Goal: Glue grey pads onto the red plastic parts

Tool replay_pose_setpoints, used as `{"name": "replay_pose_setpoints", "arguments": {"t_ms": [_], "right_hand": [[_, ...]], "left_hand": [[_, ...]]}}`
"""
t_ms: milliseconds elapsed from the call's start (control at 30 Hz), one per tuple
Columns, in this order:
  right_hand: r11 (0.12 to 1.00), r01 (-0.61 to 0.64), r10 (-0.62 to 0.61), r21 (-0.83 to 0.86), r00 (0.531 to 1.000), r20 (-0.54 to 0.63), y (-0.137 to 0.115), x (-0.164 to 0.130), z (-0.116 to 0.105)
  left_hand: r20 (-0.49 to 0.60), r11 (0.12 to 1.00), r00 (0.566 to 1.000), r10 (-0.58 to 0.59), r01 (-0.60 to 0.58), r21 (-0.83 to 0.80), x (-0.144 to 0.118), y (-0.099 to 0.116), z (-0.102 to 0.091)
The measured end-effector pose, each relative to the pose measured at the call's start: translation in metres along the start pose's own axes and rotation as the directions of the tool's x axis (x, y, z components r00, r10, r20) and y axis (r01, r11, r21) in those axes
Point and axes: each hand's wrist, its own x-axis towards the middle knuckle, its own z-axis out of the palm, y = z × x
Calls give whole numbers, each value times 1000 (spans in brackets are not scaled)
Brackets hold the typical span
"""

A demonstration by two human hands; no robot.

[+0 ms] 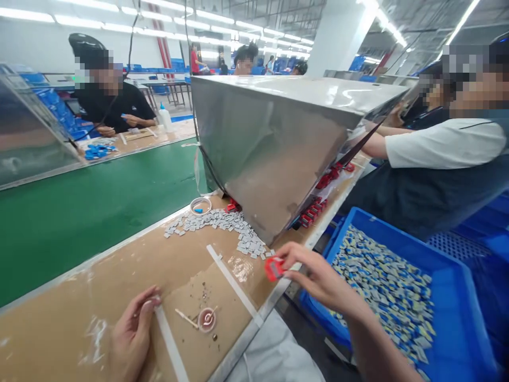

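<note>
A red part [274, 268] is pinched in the right hand [318, 276] fingertips just past the bench edge, the left hand [131, 334] resting loosely open; a slackened pinch could drop it beside the bin [457, 276].

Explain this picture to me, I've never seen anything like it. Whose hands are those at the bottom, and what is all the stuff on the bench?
The picture comes from a camera worn on a person's head, looking forward and down, so the two hands at the bottom are the wearer's own. The right hand pinches a small red part between its fingertips. The left hand rests on the brown bench, touching a white strip. Near it sit a little round dish and a thin stick. Further up lies a curved heap of small grey pieces. A big metal hood stands behind, with more red parts under its edge. At the right, a blue crate holds many grey-and-blue pieces. Other people work nearby along a green belt.
</note>
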Motion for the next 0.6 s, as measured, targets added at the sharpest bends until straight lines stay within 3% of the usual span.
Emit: {"name": "replay_pose_setpoints", "arguments": {"t_ms": [33, 100, 167, 267, 400, 600], "right_hand": [[989, -105, 97, -104, 992, -82, 20, -18, -15], [911, -308, 233, -273, 933, -274, 66, -44, -36], [807, -451, 257, -382, 850, -460, 112, -54, -44], [744, -506, 235, -437, 809, -538, 160, -46, -40], [721, -507, 168, -473, 789, -591, 184, -20, -28], [714, -448, 39, -538, 794, -607, 191, -2, -33]], "left_hand": [[18, 1000, 1000, -6, 6, 22, 0, 0, 2], [47, 999, 999, -16, 14, 46, 1, 0, 5], [53, 998, 998, -28, 25, 58, 2, -1, 6], [36, 997, 999, -36, 33, 74, 3, -3, 5], [8, 997, 1000, -1, 0, 80, 1, -4, 2], [18, 998, 999, 37, -38, 43, 3, 0, -2]]}}
